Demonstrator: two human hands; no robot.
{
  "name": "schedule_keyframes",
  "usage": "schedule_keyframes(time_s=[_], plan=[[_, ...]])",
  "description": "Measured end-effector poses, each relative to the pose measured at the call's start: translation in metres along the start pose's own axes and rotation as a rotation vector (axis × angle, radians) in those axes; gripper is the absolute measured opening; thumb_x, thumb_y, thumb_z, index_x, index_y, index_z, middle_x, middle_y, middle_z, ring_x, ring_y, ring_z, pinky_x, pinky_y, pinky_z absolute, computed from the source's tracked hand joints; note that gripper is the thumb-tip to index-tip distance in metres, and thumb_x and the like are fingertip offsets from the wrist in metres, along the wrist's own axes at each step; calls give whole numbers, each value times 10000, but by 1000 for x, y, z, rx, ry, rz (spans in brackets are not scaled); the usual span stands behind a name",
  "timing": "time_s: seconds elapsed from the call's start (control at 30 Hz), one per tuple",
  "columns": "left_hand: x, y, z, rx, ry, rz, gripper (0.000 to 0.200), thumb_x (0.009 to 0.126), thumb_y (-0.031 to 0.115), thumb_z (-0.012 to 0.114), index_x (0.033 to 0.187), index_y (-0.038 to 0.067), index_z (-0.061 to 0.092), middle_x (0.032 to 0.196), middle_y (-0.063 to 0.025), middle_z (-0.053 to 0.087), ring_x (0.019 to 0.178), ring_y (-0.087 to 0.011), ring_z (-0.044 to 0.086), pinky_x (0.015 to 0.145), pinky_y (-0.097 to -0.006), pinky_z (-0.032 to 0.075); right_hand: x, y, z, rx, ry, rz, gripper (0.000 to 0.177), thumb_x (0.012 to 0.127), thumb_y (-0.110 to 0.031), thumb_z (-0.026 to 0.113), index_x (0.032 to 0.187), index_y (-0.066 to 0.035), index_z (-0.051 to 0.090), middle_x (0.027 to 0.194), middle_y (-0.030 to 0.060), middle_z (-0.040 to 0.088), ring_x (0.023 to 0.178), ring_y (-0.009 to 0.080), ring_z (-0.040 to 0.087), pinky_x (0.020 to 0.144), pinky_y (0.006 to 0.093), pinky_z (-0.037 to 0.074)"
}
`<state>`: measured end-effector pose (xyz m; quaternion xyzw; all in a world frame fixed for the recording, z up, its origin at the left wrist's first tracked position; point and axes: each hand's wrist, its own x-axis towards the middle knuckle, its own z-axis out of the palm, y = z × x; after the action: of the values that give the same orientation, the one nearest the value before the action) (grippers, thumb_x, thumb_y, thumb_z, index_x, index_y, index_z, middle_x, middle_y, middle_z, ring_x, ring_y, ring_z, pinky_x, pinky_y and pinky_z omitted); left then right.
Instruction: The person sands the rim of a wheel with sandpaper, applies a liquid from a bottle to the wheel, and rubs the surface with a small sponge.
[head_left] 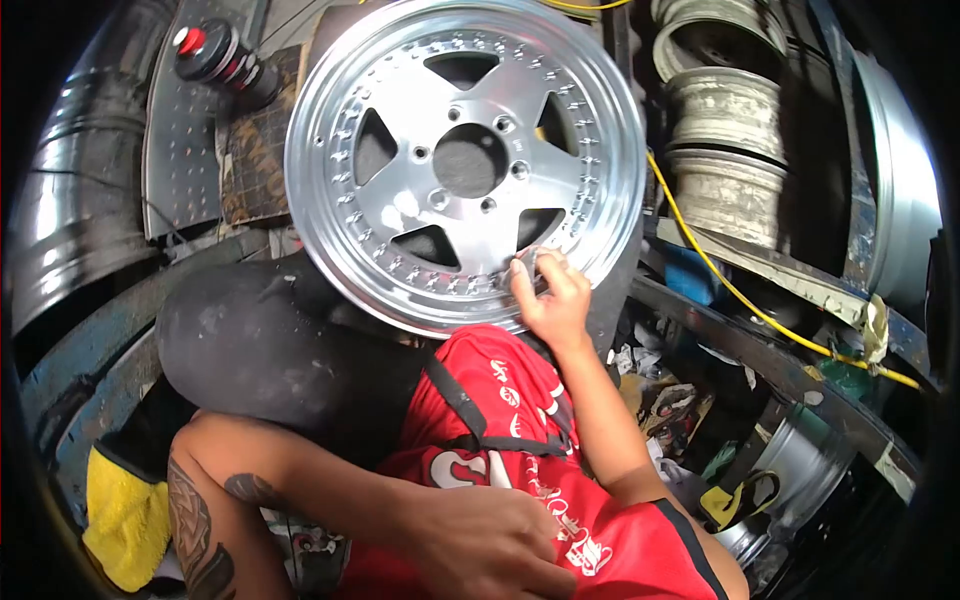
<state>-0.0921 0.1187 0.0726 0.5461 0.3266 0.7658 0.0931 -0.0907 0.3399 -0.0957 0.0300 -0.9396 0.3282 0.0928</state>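
Note:
A shiny silver wheel rim (400,205) with five spokes lies face up before me, small bolts ringing its lip. My right hand (557,298) is at the rim's lower right edge, over the bolt ring. Its thumb and fingers are drawn together in a pinch; anything between them is too small to make out. My left hand (490,545) lies low against the red jersey (610,510), its fingers curled inward. What it may hold is hidden. A black rounded surface (290,340) lies just left of the rim.
A black bottle with a red cap (190,40) stands at the upper left. Worn rims (725,200) are stacked at the right, beside a yellow hose (720,260) and a metal rack (770,345). A yellow cloth (125,515) hangs at the lower left.

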Motion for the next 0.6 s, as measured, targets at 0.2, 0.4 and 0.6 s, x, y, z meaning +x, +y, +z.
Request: schedule_keyframes(time_s=[0.2,0.4,0.6], plan=[[12,14,-17,-177,-84,-161,252,1005,268,580,950,63,714,844,-3,629,503,-138,513,470,-309,404,1,-2,-2,-9,17,7,102,822,-78,774,833,-8,701,877,141,744,722,270,731,645,344,564],[-5,24,-5,82,-162,-54,238,967,253,622,903,41,710,865,-48,641,517,-147,517,522,-320,448,1,2,1,-40,28,-6,173,768,-128,785,796,-34,643,864,108,727,657,284,697,604,373,546],[-3,10,1,-35,-45,-318,150,903,181,680,951,39,684,806,-55,604,527,-173,502,503,-326,386,1,0,0,-79,8,-31,186,775,-149,788,793,-45,636,838,102,711,623,277,680,577,380,532]])
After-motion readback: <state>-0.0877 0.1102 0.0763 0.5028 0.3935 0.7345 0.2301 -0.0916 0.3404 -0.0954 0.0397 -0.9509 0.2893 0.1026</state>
